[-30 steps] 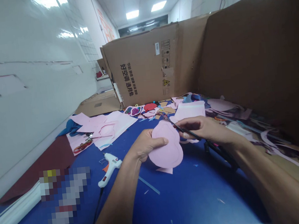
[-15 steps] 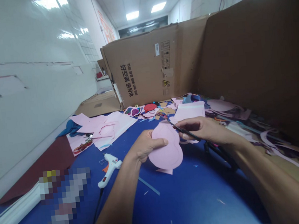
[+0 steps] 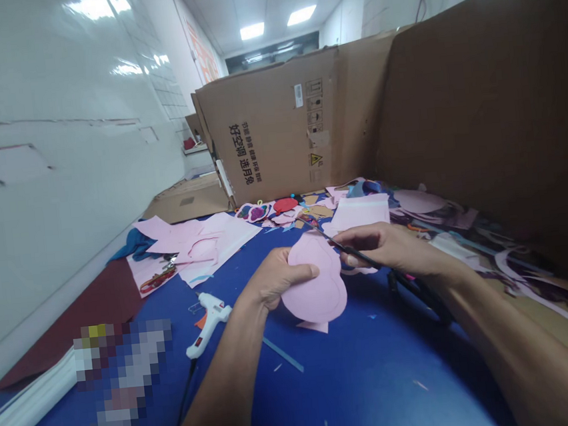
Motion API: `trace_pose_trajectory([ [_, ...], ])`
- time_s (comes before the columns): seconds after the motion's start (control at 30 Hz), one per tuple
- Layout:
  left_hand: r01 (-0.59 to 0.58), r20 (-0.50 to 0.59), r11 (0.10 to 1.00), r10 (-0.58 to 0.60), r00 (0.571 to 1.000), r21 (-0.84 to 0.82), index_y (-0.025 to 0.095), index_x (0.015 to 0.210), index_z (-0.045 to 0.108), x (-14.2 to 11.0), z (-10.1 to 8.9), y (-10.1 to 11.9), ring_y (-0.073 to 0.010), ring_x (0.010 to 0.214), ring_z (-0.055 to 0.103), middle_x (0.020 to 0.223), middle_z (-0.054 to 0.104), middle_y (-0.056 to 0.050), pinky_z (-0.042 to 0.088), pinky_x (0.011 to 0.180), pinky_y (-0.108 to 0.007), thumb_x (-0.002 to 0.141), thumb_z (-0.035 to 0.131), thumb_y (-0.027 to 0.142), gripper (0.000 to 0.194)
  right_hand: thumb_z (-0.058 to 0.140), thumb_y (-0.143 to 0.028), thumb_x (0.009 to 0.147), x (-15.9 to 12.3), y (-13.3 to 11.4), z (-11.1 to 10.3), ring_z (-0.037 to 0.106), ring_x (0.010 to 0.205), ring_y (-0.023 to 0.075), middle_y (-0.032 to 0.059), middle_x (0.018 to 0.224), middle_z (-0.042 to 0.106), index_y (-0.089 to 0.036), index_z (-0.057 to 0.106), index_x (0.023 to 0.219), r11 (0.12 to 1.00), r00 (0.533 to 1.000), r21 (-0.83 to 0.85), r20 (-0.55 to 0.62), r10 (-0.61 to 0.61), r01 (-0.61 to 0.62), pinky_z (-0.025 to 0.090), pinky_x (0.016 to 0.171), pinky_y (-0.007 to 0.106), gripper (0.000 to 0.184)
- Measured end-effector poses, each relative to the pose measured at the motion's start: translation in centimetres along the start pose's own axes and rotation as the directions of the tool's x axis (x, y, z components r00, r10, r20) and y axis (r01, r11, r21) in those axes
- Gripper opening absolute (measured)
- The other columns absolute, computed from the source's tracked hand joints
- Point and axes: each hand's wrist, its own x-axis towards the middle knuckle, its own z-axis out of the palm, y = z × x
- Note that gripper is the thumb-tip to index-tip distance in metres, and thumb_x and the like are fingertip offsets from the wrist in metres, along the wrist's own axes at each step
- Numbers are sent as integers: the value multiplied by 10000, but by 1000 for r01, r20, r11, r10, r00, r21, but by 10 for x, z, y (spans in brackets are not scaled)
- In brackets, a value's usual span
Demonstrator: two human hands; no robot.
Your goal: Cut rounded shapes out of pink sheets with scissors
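Note:
My left hand [image 3: 283,277] pinches a pink gourd-shaped piece [image 3: 316,293], thumb on top and fingers hidden beneath. A faint drawn outline runs inside its edge; whether it is felt or paper I cannot tell. My right hand [image 3: 378,247] is closed around dark scissors [image 3: 355,253], whose thin blades point away and to the left, along the piece's upper right edge. The finger loops are mostly hidden. Below the gourd shape, a small pink corner [image 3: 316,326] shows. A white glue gun [image 3: 208,321] lies on the blue table left of my left forearm.
Pink sheets [image 3: 226,235] lie at the back left, with colourful cut pieces [image 3: 256,211] and a red shape [image 3: 286,204] beside them. Scraps [image 3: 460,243] pile up on the right. A large cardboard box [image 3: 276,133] walls off the back and right. A blue strip [image 3: 283,355] lies in front.
The scissors' blades look slightly shifted against the pink piece's upper edge. Both hands and everything on the table stay practically where they were.

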Motion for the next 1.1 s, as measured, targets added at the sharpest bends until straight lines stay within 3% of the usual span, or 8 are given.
trace_pose_trajectory([
  [0.23, -10, -9, 1000, 10, 1000, -14, 95, 891, 775, -2, -3, 1, -197, 669, 683, 825, 761, -100, 529, 662, -314, 536, 917, 274, 422, 864, -615, 724, -1, 1, -4, 588, 701, 191, 62, 855, 734, -211, 787, 1219, 999, 1000, -48, -15, -11, 10, 420, 589, 297, 643],
  [0.4, -11, -10, 1000, 11, 1000, -10, 102, 842, 767, 0, -2, -1, -182, 641, 665, 777, 746, -83, 522, 655, -307, 541, 913, 273, 376, 840, -592, 768, 0, 2, -2, 558, 666, 161, 40, 836, 711, -210, 764, 1255, 999, 1000, -53, 13, -11, 11, 377, 565, 276, 623],
  [1.1, -17, -19, 999, 18, 1000, 32, 94, 914, 783, -1, -1, 1, -207, 649, 679, 816, 761, -109, 534, 640, -323, 538, 880, 273, 428, 854, -667, 718, 0, 6, -5, 671, 779, 250, 65, 828, 765, -244, 823, 1157, 988, 997, -152, -58, -50, 41, 505, 636, 330, 610],
])
